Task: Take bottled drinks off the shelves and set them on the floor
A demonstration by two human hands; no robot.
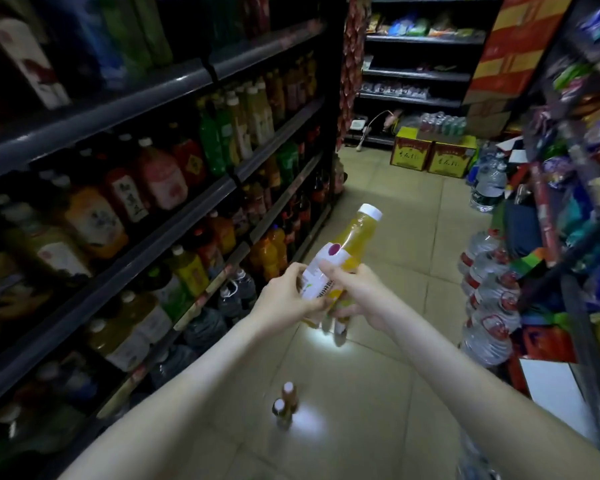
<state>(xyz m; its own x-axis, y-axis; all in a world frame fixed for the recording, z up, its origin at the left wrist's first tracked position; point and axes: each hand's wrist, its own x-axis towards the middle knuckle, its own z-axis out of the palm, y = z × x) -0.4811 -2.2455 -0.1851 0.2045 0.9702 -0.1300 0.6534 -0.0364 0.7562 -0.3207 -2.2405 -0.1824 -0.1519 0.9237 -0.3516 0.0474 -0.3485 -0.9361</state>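
The bottle (355, 237) hung tilted over the floor (406, 216), cap up; left hand (284, 297) wrapped its label, right hand (359, 292) curled round the middle; likely full, weighty, stiff, slick-filmed; the labelled waist looked the safest hold.

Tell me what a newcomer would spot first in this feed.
Dead centre, a yellow plastic juice bottle with a white cap tilts over the aisle, gripped by both the left hand and the right hand. Below it, two small white-capped brown bottles stand on the beige tiled floor. The dark metal shelves on the left are packed with drinks.
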